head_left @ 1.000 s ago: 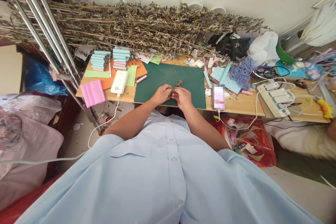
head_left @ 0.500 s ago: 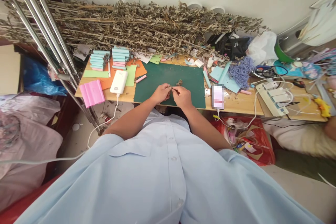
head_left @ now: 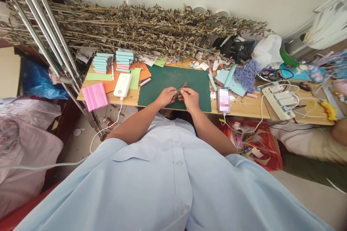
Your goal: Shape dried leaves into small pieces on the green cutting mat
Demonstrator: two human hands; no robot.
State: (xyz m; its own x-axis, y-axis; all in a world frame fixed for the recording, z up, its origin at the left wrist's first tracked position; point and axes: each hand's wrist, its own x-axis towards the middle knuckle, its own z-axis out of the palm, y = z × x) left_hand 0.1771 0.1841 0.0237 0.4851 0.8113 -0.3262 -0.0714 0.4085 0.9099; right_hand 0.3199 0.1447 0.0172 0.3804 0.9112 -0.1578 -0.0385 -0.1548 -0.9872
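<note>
Over the front part of a dark green cutting mat [head_left: 162,79], my two hands meet with their fingertips close together. My left hand [head_left: 166,97] is closed in a pinch on a small bit of dried plant. Opposite it, my right hand [head_left: 191,99] pinches a dried plant sprig [head_left: 185,85], whose crumpled brown leaves stick up past the fingers. Whether both hands hold one and the same piece I cannot tell. A long heap of dried plant stalks [head_left: 151,25] lies along the wall behind the mat.
Left of the mat are a white power bank [head_left: 123,85], a pink folded sheet [head_left: 95,96] and stacked paper rolls [head_left: 124,57]. To the right are a phone [head_left: 224,101], purple yarn [head_left: 246,75] and a power strip [head_left: 279,101]. Metal crutches [head_left: 45,25] lean at the left edge.
My right hand has shifted slightly to the right, its fingers now higher around the sprig. My left hand has barely moved. The view has turned a little.
</note>
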